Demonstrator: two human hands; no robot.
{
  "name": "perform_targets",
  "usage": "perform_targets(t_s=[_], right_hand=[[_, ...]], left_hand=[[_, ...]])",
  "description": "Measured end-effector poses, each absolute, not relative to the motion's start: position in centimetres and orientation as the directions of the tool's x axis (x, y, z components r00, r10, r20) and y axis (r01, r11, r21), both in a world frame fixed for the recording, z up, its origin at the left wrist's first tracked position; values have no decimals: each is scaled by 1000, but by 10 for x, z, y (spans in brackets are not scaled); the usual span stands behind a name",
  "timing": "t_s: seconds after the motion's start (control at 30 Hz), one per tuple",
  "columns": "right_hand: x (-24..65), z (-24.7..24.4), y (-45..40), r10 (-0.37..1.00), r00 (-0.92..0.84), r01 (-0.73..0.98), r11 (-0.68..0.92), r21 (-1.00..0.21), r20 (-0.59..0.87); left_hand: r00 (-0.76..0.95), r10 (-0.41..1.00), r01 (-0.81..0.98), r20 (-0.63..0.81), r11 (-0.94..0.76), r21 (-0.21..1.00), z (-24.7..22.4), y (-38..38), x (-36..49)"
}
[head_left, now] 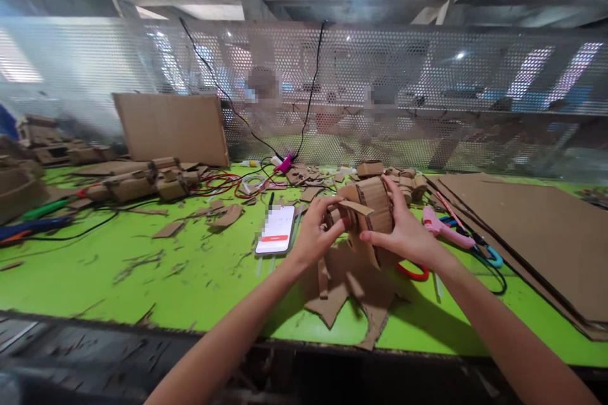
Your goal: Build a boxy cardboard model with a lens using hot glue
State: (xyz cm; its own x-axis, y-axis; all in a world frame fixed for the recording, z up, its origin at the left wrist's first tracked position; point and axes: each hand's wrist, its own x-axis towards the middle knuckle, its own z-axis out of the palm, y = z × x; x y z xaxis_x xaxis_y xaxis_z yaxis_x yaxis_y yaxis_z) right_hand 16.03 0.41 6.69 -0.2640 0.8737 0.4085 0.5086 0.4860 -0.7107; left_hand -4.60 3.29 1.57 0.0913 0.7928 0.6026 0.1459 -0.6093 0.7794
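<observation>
Between my two hands, above the front of the green table, is a rounded cardboard model piece point(375, 202) with curved, ribbed sides. My left hand point(319, 231) is closed, pinching a narrow cardboard strip point(357, 207) against the left end of the piece. Around the right side of the piece my right hand point(403, 228) is wrapped, thumb in front and fingers over the top. Torn cardboard scraps point(337, 294) lie on the table right under the hands. Red scissor handles point(417, 272) show partly beneath my right wrist.
A lit phone point(276, 231) lies left of my hands. A pink glue gun point(446, 229) and blue-handled scissors point(491, 256) are to the right, beside stacked cardboard sheets point(536, 234). Cardboard models point(142, 182), cables and an upright cardboard panel point(173, 130) stand at the back left, before a perforated screen point(394, 76).
</observation>
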Motion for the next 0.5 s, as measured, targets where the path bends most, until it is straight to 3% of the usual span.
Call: perform_targets(t_s=[0.13, 0.27, 0.4, 0.5], right_hand=[[171, 58, -3, 785, -338, 524, 616, -589, 519], [176, 56, -3, 681, -472, 540, 725, -428, 560], [174, 58, -2, 681, -406, 521, 720, -457, 609], [174, 63, -3, 716, -347, 500, 687, -527, 606]], left_hand=[[79, 896, -35, 437, -435, 900, 19, 29, -44], [101, 933, -127, 345, -332, 935, 22, 26, -43], [83, 942, -73, 325, -320, 945, 19, 26, -42], [87, 897, 90, 434, -441, 893, 16, 27, -45]])
